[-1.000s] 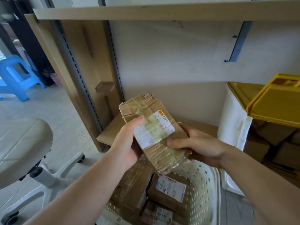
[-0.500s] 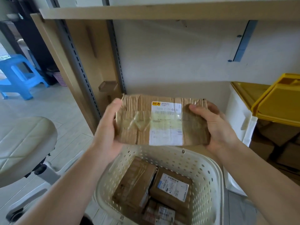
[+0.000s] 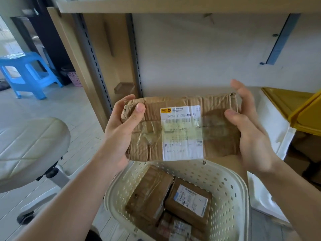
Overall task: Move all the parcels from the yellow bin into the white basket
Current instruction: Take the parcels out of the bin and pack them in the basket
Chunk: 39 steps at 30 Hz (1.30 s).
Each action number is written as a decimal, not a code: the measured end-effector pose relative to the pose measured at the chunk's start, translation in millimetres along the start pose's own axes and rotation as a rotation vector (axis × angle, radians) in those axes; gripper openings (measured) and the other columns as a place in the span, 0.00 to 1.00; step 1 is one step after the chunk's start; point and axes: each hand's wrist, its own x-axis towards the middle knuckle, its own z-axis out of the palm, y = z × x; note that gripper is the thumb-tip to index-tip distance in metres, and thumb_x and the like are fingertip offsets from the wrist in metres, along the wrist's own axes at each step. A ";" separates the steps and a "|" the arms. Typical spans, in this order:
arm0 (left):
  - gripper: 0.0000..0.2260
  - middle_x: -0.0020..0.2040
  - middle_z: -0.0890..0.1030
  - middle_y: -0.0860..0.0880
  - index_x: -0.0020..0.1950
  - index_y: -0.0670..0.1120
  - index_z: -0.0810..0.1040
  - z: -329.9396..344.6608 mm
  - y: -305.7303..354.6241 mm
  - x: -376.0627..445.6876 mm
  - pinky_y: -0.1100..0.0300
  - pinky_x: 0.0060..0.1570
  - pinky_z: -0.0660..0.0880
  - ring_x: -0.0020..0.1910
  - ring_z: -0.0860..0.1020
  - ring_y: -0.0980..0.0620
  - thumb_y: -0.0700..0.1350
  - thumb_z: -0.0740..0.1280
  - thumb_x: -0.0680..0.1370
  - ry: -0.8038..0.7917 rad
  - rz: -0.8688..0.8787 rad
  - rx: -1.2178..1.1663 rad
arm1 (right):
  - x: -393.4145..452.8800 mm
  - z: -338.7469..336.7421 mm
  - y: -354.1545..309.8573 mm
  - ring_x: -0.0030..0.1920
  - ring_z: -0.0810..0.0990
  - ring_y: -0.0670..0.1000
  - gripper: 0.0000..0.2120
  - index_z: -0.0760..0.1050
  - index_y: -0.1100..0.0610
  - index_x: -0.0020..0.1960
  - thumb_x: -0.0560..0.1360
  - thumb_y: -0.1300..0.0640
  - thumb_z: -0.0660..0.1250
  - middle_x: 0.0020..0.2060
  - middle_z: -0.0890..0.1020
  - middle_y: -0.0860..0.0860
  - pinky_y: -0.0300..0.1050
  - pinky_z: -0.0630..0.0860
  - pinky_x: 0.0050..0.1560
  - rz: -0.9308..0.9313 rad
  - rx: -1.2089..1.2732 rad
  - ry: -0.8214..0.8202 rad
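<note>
I hold a crumpled brown cardboard parcel (image 3: 149,133) with a white shipping label flat, facing me, above the far rim of the white perforated basket (image 3: 239,197). My left hand (image 3: 119,133) grips its left end, thumb across the front. At the right end my right hand (image 3: 253,136) lies with straight fingers that rise past the parcel's top corner, its thumb touching the front. Inside the basket lie several taped parcels, among them a labelled one (image 3: 189,200) and a plain one (image 3: 149,193). The yellow bin (image 3: 305,115) stands at the right edge, with brown boxes (image 3: 305,150) dimly visible inside.
A white padded chair (image 3: 29,146) on castors stands at my left. A blue plastic stool (image 3: 26,73) is on the floor at the far left. A wooden shelf board (image 3: 173,6) spans overhead, with a slotted metal upright (image 3: 93,63) behind the parcel.
The parcel turned from tilted to level with its label facing me and came closer. My right hand's fingers have straightened and lifted off the parcel's right end.
</note>
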 end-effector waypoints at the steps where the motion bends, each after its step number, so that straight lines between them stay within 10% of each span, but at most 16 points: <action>1: 0.18 0.56 0.85 0.44 0.67 0.50 0.76 0.8 2.9 -0.7 0.44 0.45 0.84 0.52 0.86 0.43 0.52 0.70 0.79 -0.007 -0.062 0.014 | 1.4 -3.0 -0.7 0.55 0.84 0.47 0.19 0.66 0.43 0.74 0.85 0.57 0.58 0.52 0.84 0.43 0.45 0.81 0.51 0.090 0.034 0.043; 5: 0.19 0.63 0.84 0.42 0.70 0.47 0.76 -3.4 3.7 -0.7 0.43 0.54 0.81 0.60 0.84 0.41 0.48 0.68 0.80 -0.107 -0.260 0.003 | 0.9 -15.2 -2.0 0.49 0.86 0.56 0.17 0.79 0.55 0.64 0.80 0.47 0.66 0.57 0.85 0.59 0.49 0.80 0.40 0.480 0.109 0.023; 9: 0.28 0.66 0.82 0.42 0.73 0.46 0.73 -7.0 0.8 -1.0 0.39 0.58 0.80 0.63 0.82 0.41 0.48 0.74 0.74 -0.193 -0.186 0.006 | -1.2 -23.1 -8.0 0.56 0.86 0.58 0.21 0.83 0.54 0.62 0.76 0.43 0.64 0.57 0.86 0.58 0.56 0.83 0.53 0.501 0.211 -0.028; 15: 0.40 0.60 0.85 0.49 0.73 0.58 0.67 -12.1 -6.6 -5.3 0.56 0.41 0.81 0.53 0.84 0.47 0.61 0.80 0.65 -0.372 -0.049 0.209 | -11.8 -21.4 -14.8 0.33 0.83 0.49 0.26 0.79 0.48 0.61 0.75 0.33 0.56 0.42 0.86 0.50 0.41 0.74 0.24 0.446 0.320 -0.096; 21: 0.25 0.57 0.85 0.46 0.70 0.51 0.72 -9.7 -9.3 -5.6 0.61 0.35 0.73 0.43 0.81 0.47 0.59 0.66 0.76 -0.303 -0.026 0.293 | -8.7 -22.1 -11.1 0.34 0.78 0.50 0.26 0.84 0.46 0.52 0.62 0.32 0.77 0.41 0.82 0.52 0.38 0.70 0.27 0.386 0.201 -0.200; 27: 0.23 0.54 0.86 0.47 0.65 0.49 0.73 -2.1 -11.9 -9.4 0.66 0.32 0.75 0.40 0.83 0.47 0.60 0.72 0.76 -0.224 0.033 0.320 | -8.0 -18.0 -8.8 0.33 0.76 0.51 0.17 0.87 0.47 0.46 0.75 0.41 0.62 0.38 0.82 0.53 0.42 0.70 0.31 0.441 0.220 -0.108; 39: 0.30 0.53 0.86 0.43 0.67 0.48 0.76 2.0 -10.3 -8.5 0.61 0.35 0.77 0.41 0.84 0.43 0.67 0.52 0.78 -0.208 0.040 0.336 | -0.1 -22.2 -2.4 0.42 0.84 0.54 0.24 0.88 0.45 0.49 0.73 0.33 0.58 0.49 0.87 0.54 0.50 0.74 0.45 0.510 0.104 -0.072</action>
